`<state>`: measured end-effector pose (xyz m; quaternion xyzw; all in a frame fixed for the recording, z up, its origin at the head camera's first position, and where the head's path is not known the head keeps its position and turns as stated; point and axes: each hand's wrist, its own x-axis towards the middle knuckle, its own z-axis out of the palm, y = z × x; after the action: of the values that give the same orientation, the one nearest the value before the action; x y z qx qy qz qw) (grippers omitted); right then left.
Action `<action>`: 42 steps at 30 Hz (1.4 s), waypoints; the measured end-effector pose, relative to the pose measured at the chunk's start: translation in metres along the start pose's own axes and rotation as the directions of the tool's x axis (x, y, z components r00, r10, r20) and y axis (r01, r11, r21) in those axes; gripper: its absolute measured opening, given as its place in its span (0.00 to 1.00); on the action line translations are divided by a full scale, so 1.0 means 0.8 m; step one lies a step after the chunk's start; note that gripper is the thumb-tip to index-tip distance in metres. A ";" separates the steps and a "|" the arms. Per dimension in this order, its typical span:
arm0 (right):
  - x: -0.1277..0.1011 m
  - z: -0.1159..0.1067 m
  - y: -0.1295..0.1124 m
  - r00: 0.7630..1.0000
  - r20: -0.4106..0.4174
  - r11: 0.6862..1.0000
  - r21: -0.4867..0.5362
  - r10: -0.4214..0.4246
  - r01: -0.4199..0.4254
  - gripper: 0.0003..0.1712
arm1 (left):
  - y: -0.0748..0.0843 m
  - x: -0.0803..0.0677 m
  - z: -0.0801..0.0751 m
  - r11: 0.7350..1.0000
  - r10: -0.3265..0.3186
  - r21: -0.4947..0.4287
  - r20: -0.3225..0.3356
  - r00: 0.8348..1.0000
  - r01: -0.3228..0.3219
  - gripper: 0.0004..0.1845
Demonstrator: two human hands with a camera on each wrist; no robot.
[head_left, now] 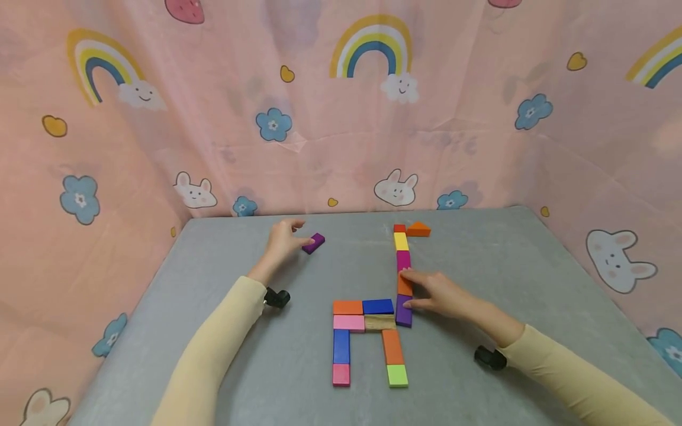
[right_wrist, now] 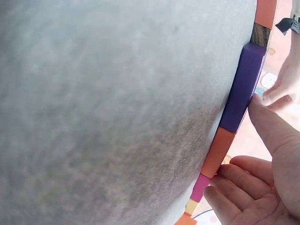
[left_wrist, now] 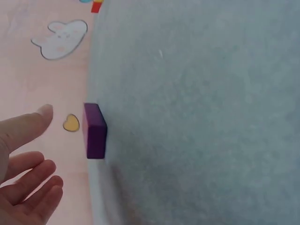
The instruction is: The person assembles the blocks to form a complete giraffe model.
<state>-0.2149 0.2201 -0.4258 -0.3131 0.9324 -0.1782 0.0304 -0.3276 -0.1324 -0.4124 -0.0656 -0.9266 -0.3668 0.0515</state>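
Observation:
My left hand (head_left: 283, 241) is beside a lone dark purple block (head_left: 314, 243) at the back of the table. In the left wrist view, thumb and fingers stand apart from that purple block (left_wrist: 95, 132), with nothing between them. My right hand (head_left: 441, 294) rests at an upright row of blocks on the right. Its thumb touches the violet block (head_left: 404, 312) at the row's near end. The fingertips lie on the orange block (head_left: 405, 286) above it, close to the magenta block (head_left: 403, 258). In the right wrist view the violet block (right_wrist: 244, 89) shows its long side.
Beyond the magenta block come a yellow block (head_left: 401, 241), a red block (head_left: 399, 228) and an orange triangle (head_left: 418, 229). Left of the row, a blue block (head_left: 378, 306), a wood-patterned block (head_left: 380, 322) and several others form a body with two legs. Patterned pink cloth (head_left: 341, 160) surrounds the table.

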 end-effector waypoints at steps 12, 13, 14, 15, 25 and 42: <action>0.000 -0.001 -0.002 1.000 0.003 1.000 -0.011 -0.004 0.004 0.40 | -0.031 0.010 0.016 0.998 -0.063 -0.026 0.048 0.997 0.064 0.20; 0.000 -0.001 -0.002 1.000 0.003 1.000 -0.010 -0.007 0.007 0.40 | -0.032 0.009 0.017 0.997 -0.068 -0.030 0.047 0.997 0.070 0.19; 0.000 -0.001 -0.003 1.000 0.003 1.000 -0.010 -0.009 0.009 0.40 | -0.032 0.009 0.017 0.997 -0.072 -0.036 0.047 0.996 0.074 0.19; 0.000 -0.001 -0.003 1.000 0.004 1.000 -0.012 -0.011 0.011 0.40 | -0.032 0.008 0.017 0.996 -0.074 -0.042 0.047 0.996 0.076 0.18; 0.000 0.000 -0.003 1.000 0.009 1.000 -0.014 0.001 -0.001 0.40 | -0.031 0.006 0.018 0.998 -0.054 -0.027 0.060 0.997 0.056 0.20; 0.001 -0.002 -0.003 0.999 0.026 1.000 -0.011 0.021 -0.021 0.41 | -0.028 0.008 0.023 0.999 0.018 0.029 0.081 0.997 -0.020 0.17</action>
<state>-0.2141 0.2184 -0.4233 -0.3059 0.9361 -0.1686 0.0429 -0.3384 -0.1357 -0.4400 -0.0885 -0.9326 -0.3493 0.0186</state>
